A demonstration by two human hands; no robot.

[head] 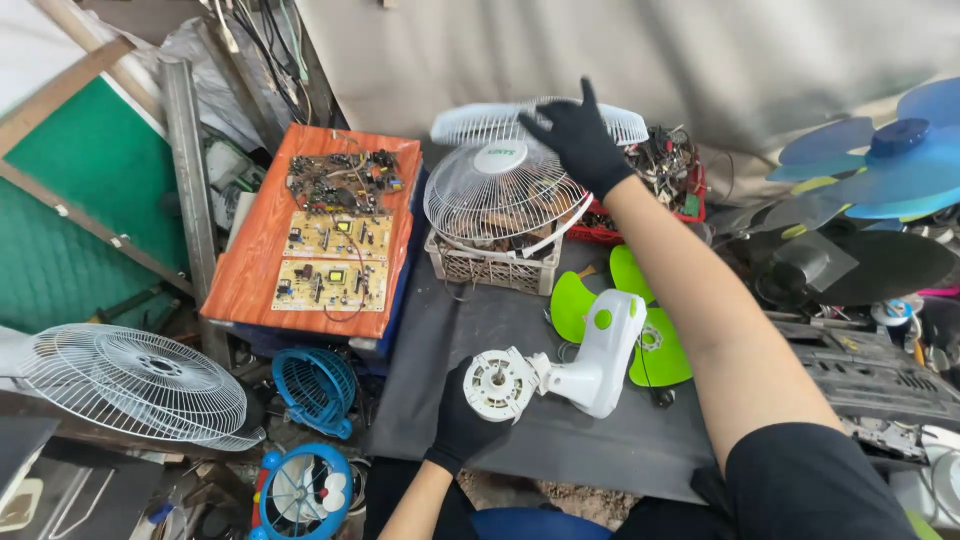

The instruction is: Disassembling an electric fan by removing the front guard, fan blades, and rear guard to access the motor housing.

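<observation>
Nearest me, my left hand (462, 420) grips the white fan motor housing (560, 365) by its round front, lying on the grey mat (470, 310) — guard and green blade (640, 320) already off, I judge. Farther out, my right hand (578, 140) hangs open and empty at the white fan guards (500, 190) atop the crate (490, 265) — stripping looks well along.
</observation>
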